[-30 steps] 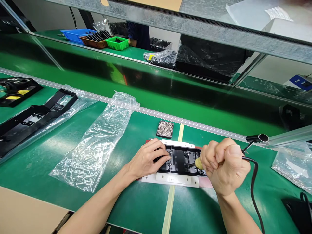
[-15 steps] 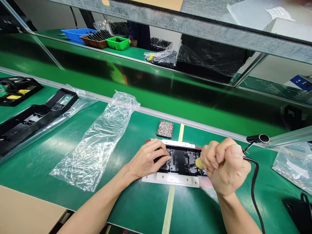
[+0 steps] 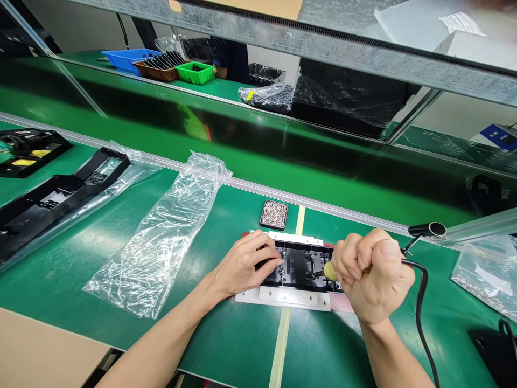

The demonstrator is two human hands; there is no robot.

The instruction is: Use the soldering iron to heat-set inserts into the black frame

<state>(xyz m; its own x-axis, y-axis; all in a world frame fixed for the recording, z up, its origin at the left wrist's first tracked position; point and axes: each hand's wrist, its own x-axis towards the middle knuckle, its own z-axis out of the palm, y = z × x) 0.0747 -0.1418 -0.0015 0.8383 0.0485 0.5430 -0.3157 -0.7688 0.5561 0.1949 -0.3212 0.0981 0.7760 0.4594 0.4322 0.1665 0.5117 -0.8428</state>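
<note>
A long black plastic housing point(image 3: 297, 269) lies open side up between the white blocks of a fixture point(image 3: 294, 296). My right hand point(image 3: 375, 275) is wrapped round a corded soldering iron point(image 3: 330, 271) with a yellowish sleeve. Its dark tip reaches down into the middle of the housing. My left hand point(image 3: 248, 261) is bent over the housing's left end, thumb and fingertips drawn close together. Whatever sits between those fingertips is too small or hidden to make out. Just behind the fixture stands a small black tray point(image 3: 273, 214) full of tiny metal pieces.
A clear plastic bag point(image 3: 161, 231) lies flat to the left, beside another black housing point(image 3: 60, 199) on plastic film. A black stand with yellow pads point(image 3: 32, 152) is far left. At right are a metal tube holder point(image 3: 436, 230) and a bag of small parts point(image 3: 488, 275). A person point(image 3: 230, 56) works beyond.
</note>
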